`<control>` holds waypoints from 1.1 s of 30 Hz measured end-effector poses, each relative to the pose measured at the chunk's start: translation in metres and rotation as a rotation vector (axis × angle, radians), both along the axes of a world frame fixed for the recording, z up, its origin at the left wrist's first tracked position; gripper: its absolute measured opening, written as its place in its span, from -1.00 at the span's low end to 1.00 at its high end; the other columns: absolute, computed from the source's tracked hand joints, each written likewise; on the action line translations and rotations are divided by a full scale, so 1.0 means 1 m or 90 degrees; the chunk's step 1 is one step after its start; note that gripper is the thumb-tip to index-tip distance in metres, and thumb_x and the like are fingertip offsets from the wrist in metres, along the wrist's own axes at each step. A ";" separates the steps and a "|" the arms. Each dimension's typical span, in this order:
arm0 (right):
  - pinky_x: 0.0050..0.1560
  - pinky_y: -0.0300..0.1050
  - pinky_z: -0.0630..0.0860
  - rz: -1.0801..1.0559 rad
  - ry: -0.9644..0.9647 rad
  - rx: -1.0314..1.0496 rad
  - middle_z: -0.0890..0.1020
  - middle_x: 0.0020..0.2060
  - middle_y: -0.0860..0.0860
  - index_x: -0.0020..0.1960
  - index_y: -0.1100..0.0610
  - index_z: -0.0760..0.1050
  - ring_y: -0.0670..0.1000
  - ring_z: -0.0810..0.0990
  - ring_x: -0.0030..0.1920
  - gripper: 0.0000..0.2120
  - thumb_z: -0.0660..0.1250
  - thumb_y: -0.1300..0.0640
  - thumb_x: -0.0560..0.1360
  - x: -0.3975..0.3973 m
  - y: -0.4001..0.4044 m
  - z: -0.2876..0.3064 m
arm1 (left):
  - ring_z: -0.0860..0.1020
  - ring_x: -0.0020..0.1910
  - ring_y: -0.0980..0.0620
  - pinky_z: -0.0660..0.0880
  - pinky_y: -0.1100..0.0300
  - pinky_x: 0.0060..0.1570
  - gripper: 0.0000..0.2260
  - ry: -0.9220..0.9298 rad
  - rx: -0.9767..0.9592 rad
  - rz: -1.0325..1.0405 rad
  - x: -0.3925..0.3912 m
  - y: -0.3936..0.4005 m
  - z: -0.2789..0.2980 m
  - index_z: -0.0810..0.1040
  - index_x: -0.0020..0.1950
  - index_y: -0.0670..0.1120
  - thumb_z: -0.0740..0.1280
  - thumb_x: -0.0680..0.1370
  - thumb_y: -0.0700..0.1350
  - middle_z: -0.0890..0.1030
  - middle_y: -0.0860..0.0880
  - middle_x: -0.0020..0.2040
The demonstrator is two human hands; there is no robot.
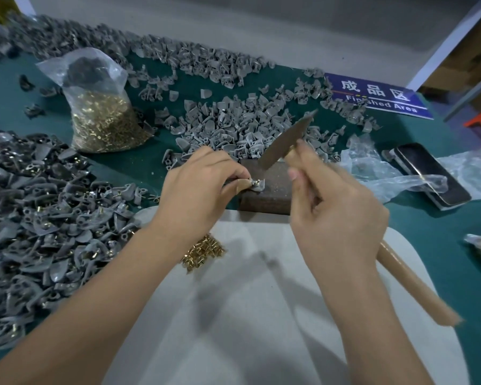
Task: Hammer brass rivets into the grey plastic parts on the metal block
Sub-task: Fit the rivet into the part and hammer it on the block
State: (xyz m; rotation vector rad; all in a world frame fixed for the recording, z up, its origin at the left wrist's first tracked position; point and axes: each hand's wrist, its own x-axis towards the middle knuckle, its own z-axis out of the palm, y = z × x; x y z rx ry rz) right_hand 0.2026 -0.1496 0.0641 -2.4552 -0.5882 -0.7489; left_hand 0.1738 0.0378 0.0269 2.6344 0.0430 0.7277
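Note:
A rusty brown metal block (272,187) lies on the green table at the centre. My left hand (203,184) pinches a grey plastic part (257,184) against the block's left top edge; a brass rivet (255,182) stands in it. My right hand (336,215) grips the wooden handle of a hammer (286,145), whose blurred metal head is raised above the block. A small heap of loose brass rivets (206,250) lies just below my left wrist.
Grey parts with rivets are heaped at the left (39,223); plain grey parts (233,126) are piled behind the block. A plastic bag of rivets (103,118) stands at back left. A phone (431,173) on clear plastic lies right. A blue sign (378,95) sits behind.

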 end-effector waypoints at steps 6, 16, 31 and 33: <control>-0.38 -0.14 0.41 -0.018 -0.007 0.014 0.67 -0.17 -0.09 0.33 -0.18 0.57 0.08 0.61 -0.31 -0.70 0.28 -0.02 0.63 -0.001 -0.001 0.002 | 0.48 -0.01 0.14 0.27 0.28 -0.33 -0.90 0.001 0.007 0.008 0.001 0.000 -0.002 0.67 -0.02 0.17 0.39 0.56 0.14 0.59 0.23 -0.11; -0.36 -0.15 0.30 -0.008 0.011 -0.042 0.67 -0.21 -0.06 0.28 -0.18 0.59 0.14 0.62 -0.31 -0.73 0.33 0.01 0.60 -0.002 0.000 -0.002 | 0.49 -0.01 0.11 0.41 0.15 -0.28 -0.93 -0.001 -0.005 0.004 0.001 0.000 -0.003 0.67 -0.02 0.16 0.41 0.57 0.10 0.60 0.22 -0.10; -0.35 -0.14 0.31 -0.002 0.024 -0.033 0.67 -0.20 -0.06 0.28 -0.16 0.60 0.13 0.62 -0.28 -0.74 0.32 0.00 0.62 -0.001 0.001 -0.003 | 0.47 0.00 0.11 0.42 0.14 -0.28 -0.90 0.009 -0.012 0.002 0.001 0.001 -0.002 0.65 0.00 0.16 0.36 0.59 0.12 0.58 0.22 -0.07; -0.31 -0.12 0.30 -0.033 0.033 -0.026 0.69 -0.22 -0.04 0.26 -0.15 0.60 0.17 0.64 -0.27 -0.75 0.32 0.00 0.61 0.000 0.000 -0.002 | 0.47 0.01 0.12 0.43 0.13 -0.25 -0.90 0.015 -0.018 0.006 0.000 0.001 -0.002 0.65 0.00 0.16 0.36 0.60 0.12 0.58 0.21 -0.06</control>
